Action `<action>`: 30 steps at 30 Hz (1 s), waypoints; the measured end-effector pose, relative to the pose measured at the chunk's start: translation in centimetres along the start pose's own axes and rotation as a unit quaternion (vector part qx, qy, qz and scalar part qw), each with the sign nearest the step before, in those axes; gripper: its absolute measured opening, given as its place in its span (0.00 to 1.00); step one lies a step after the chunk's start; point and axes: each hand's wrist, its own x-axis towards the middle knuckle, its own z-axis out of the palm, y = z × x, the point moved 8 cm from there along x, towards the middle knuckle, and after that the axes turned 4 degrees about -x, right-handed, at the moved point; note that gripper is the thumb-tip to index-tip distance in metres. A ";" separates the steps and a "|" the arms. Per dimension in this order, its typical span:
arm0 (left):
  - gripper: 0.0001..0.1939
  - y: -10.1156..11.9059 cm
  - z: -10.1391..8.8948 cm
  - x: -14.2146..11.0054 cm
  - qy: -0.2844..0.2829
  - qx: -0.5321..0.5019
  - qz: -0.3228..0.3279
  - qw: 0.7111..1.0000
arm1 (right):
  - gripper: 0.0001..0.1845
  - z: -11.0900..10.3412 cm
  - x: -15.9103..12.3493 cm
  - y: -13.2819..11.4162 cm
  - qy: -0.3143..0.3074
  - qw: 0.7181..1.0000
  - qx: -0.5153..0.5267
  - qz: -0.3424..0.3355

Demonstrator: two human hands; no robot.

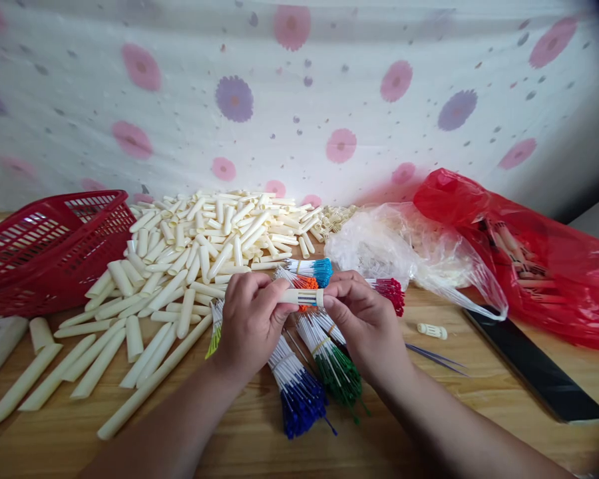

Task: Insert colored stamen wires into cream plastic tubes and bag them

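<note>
A cream multicolour pen barrel [299, 297] with lengthwise slots lies level between my two hands. Thin strips, one of them bluish, show through its slots. My left hand [252, 318] is closed around the left part of the barrel. With thumb and fingertips, my right hand [362, 319] pinches its right end. Bundles of pen refills lie under and around the hands: dark blue [302, 399], green [337, 369], orange [299, 281], light blue [317, 267], red [392, 293] and yellow-green [213, 336]. My left hand partly covers the yellow-green bundle.
A big heap of cream pen tubes [204, 239] spreads across the left and back, beside a red basket [54, 246]. To the right are a clear plastic bag [379, 243], a red bag [544, 266], a slotted cream piece [432, 330], tweezers [434, 357] and a black flat strip [534, 372].
</note>
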 end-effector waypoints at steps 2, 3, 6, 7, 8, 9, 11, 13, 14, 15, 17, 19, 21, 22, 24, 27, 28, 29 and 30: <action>0.20 -0.2 0.1 0.0 -0.002 -0.004 -0.007 1.000 | 0.05 0.2 0.0 0.2 -0.014 0.999 0.052 0.008; 0.20 -0.3 0.2 0.0 -0.005 -0.013 -0.012 1.000 | 0.06 0.3 0.0 0.1 -0.025 0.997 0.075 0.006; 0.19 -1.2 1.3 -0.2 -0.034 -0.076 -0.052 0.995 | 0.08 -0.3 0.4 -0.6 -0.047 0.995 0.088 -0.021; 0.18 -1.7 1.8 -0.3 -0.051 -0.110 -0.077 0.990 | 0.09 -1.0 0.5 -0.9 -0.038 0.996 0.071 -0.035; 0.17 -2.2 2.4 -0.4 -0.061 -0.144 -0.109 0.982 | 0.08 -1.8 0.6 -1.2 -0.026 0.998 0.039 -0.047; 0.16 -2.9 3.0 -0.7 -0.076 -0.176 -0.151 0.970 | 0.08 -2.5 0.6 -1.4 -0.016 0.998 -0.004 -0.055; 0.15 -3.6 4.2 -1.3 -0.106 -0.238 -0.229 0.938 | 0.07 -3.0 -0.2 -1.6 -0.053 0.990 -0.121 -0.055; 0.14 -3.4 5.0 -1.7 -0.146 -0.276 -0.267 0.912 | 0.07 -2.3 -2.3 -1.3 -0.155 0.955 -0.250 -0.046; 0.13 -2.8 5.3 -1.8 -0.169 -0.283 -0.265 0.906 | 0.07 -1.9 -3.6 -1.1 -0.202 0.930 -0.304 -0.043; 0.12 -2.1 5.6 -1.8 -0.195 -0.285 -0.252 0.904 | 0.06 -1.6 -5.0 -0.9 -0.234 0.908 -0.346 -0.038; 0.10 -0.5 6.0 -2.0 -0.246 -0.280 -0.207 0.904 | 0.03 -1.5 -7.2 -0.7 -0.249 0.881 -0.402 -0.030; 0.09 0.7 6.5 -2.3 -0.282 -0.276 -0.174 0.902 | 0.05 -1.7 -8.3 -0.6 -0.228 0.873 -0.430 -0.024; 0.08 1.2 6.9 -2.6 -0.300 -0.271 -0.155 0.901 | 0.06 -1.6 -8.4 -0.5 -0.203 0.866 -0.457 -0.021; 0.08 1.2 7.1 -2.7 -0.304 -0.265 -0.151 0.903 | 0.07 -1.4 -8.1 -0.4 -0.194 0.857 -0.477 -0.019; 0.08 1.1 7.4 -2.9 -0.311 -0.251 -0.145 0.905 | 0.07 -0.7 -7.4 0.0 -0.195 0.824 -0.532 -0.006; 0.06 0.9 7.6 -3.0 -0.319 -0.229 -0.131 0.910 | 0.09 0.4 -6.3 0.6 -0.204 0.759 -0.618 0.015; 0.06 0.8 7.6 -3.0 -0.320 -0.221 -0.124 0.913 | 0.09 0.8 -6.1 0.6 -0.204 0.741 -0.639 0.017; 0.05 0.7 7.6 -3.0 -0.319 -0.213 -0.117 0.916 | 0.09 1.1 -5.9 0.6 -0.203 0.727 -0.656 0.016; 0.05 0.7 7.6 -3.0 -0.319 -0.206 -0.110 0.919 | 0.08 1.4 -5.7 0.6 -0.201 0.715 -0.669 0.012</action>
